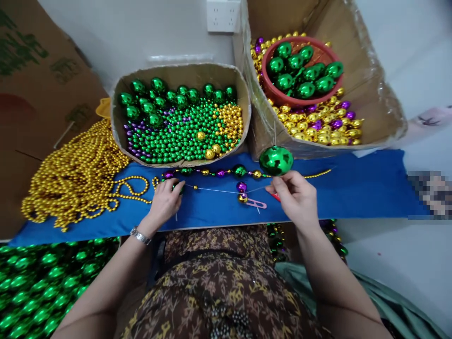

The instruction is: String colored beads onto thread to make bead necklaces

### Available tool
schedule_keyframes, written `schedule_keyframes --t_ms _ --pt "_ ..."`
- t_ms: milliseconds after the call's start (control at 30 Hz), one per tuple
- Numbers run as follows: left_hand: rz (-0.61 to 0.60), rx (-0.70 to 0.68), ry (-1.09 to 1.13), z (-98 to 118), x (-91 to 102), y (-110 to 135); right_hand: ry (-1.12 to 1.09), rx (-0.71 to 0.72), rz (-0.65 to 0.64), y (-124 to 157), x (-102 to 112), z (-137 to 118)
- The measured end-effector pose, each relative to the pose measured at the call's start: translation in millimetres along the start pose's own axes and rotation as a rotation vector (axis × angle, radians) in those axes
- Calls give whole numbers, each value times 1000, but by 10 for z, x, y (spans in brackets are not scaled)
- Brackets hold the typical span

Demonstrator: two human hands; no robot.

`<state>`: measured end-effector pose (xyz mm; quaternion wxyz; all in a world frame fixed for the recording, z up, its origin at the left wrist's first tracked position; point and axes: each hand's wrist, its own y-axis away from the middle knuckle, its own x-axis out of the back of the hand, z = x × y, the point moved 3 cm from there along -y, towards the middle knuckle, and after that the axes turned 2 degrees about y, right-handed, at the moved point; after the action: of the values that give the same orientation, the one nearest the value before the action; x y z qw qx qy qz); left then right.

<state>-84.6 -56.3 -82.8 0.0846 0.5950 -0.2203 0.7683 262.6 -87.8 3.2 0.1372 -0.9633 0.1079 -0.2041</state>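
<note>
My right hand point(295, 195) is pinched on a thin needle that carries a large green ball point(276, 160) just above my fingers. A white thread point(215, 190) runs from it across the blue cloth point(353, 188) to my left hand point(165, 200), which is closed over a green bead at the thread's other end. A purple bead point(241, 186) and a gold bead point(242, 198) hang on the thread between my hands. Behind the thread lies a strung row of green, gold and purple beads point(219, 173). A watch is on my left wrist.
An open carton point(180, 115) of green, gold and purple beads stands behind the cloth. Right of it, a larger carton point(318, 125) holds gold beads and a red bowl point(300, 70) of green balls. Gold bead strands point(74, 176) pile at left; green strands point(38, 287) lie at lower left. A pink clip point(256, 203) rests on the cloth.
</note>
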Motion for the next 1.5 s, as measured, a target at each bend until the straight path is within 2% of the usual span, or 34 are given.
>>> schedule_keyframes --t_ms 100,200,333,433,567,733,833,1000,1100,1200,1333,1500 --pt "35 -33 127 232 -10 -62 -32 -5 -24 -11 -42 -21" --pt "26 -116 316 655 -129 -202 -44 15 -37 -38 -118 -89" --pt "-89 -171 463 1144 -337 -431 -74 23 -42 -115 -205 -153" --pt "-176 -180 541 1262 -378 -532 -122 -3 -23 -182 -202 -136" --pt "-162 -176 595 1148 -260 -511 -162 -29 35 -232 -130 -77" --pt "-190 -180 560 980 -176 -318 -173 3 123 -240 -66 -73" --pt "-169 -211 458 988 -209 -252 -178 36 183 -268 -22 -125" --pt "-155 -295 262 1041 -374 -287 -128 131 263 -367 109 -255" --pt "-203 -297 188 970 -442 -285 -129 149 295 -402 187 -292" --pt "-190 -272 94 834 -377 -221 -160 140 309 -391 219 -270" --pt "-128 -201 28 651 -173 -125 -187 103 276 -303 146 -193" --pt "42 -205 -40 604 57 -127 -24 60 63 -99 -145 -60"
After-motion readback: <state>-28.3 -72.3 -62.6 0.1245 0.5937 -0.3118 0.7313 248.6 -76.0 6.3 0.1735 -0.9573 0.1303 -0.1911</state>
